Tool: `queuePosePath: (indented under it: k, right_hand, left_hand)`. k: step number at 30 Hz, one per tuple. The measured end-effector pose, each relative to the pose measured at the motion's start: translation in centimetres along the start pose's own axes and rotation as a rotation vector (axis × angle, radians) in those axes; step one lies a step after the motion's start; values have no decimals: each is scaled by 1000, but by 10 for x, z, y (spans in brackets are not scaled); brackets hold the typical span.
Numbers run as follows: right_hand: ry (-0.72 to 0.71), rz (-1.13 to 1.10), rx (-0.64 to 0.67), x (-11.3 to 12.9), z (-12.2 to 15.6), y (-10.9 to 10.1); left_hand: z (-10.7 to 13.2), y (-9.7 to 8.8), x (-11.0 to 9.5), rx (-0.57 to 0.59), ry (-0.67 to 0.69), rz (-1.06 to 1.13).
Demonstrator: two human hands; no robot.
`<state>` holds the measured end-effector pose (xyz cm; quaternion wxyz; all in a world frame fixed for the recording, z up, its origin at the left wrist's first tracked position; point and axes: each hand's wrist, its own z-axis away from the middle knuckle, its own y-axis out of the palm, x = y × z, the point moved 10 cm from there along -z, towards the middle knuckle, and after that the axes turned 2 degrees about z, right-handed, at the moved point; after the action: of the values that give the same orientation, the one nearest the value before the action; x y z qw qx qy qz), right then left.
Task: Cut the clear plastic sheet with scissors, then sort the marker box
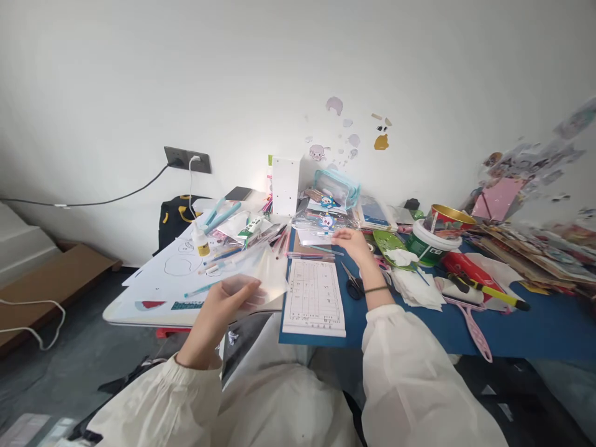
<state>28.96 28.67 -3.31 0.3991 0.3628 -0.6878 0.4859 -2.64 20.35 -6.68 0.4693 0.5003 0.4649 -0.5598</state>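
Observation:
My left hand [233, 297] pinches a clear plastic sheet [274, 273] between thumb and fingers, and some of the fingers show through it. My right hand [349, 241] reaches farther over the blue table, its thumb and fingertips closed together by a small whitish item. Whether that item is in the grip I cannot make out. Just behind those fingertips lies a clear pouch [326, 220] with blue cartoon figures. Below the right hand is a printed form pad [314, 298]. Black-handled scissors [354, 285] lie beside the pad, close to my right wrist.
At left, drawn-on white paper [158, 282], pens and a glue bottle [201, 241] cover a white table. A white box [285, 185] stands against the wall. To the right are a green-and-white tub [431, 243], tissues [419, 288], a pink-handled roller [475, 329] and stacked cardboard [526, 251].

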Motion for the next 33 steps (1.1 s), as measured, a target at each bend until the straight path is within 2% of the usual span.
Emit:
queuePosePath:
  k: [2,4,6,9,11,15,18,21,24,26,28,29,30,33]
  right_hand:
    - [1,-2,-39,-8,-26,-1]
    - [-3,-1,-101,-15,-39,-7]
    - [-11,-14,-174,-20,-39,-19]
    - [8,-71,-212,-27,-31,-32]
    - [49,-125,-159,-31,-28,-31]
    - [171,-242,179,-38,-23,3]
    - [221,-249,331,-40,-16,18]
    - [244,-201,392,-42,-9,21]
    - [272,-137,392,-44,-2,16]
    - [270,-101,278,-42,-2,1]
    - [246,-90,100,-37,-4,-21]
    - [236,-94,6,-34,-6,-34]
    - [233,-103,-83,-32,-9,-46]
    - [294,-155,-297,-38,-19,-85]
  left_hand:
    - [-7,8,-3,32,-25,-22]
    - [-16,16,-9,51,-52,-54]
    - [-32,26,-19,71,-50,-90]
    - [-64,54,-34,130,-24,-59]
    - [-87,83,-32,213,-83,30]
    - [-120,135,-19,367,-200,-26]
    - [-125,154,-11,443,-248,-75]
    - [-120,151,-8,457,-226,-163]
    - [-116,126,-18,330,-52,-444]
    - [-111,104,-40,142,170,-715]
    - [-98,89,-63,-50,393,-992]
    - [-93,86,-64,-79,419,-1105]
    - [-90,84,-60,-57,396,-1192]
    - [-79,82,-45,20,325,-1271]
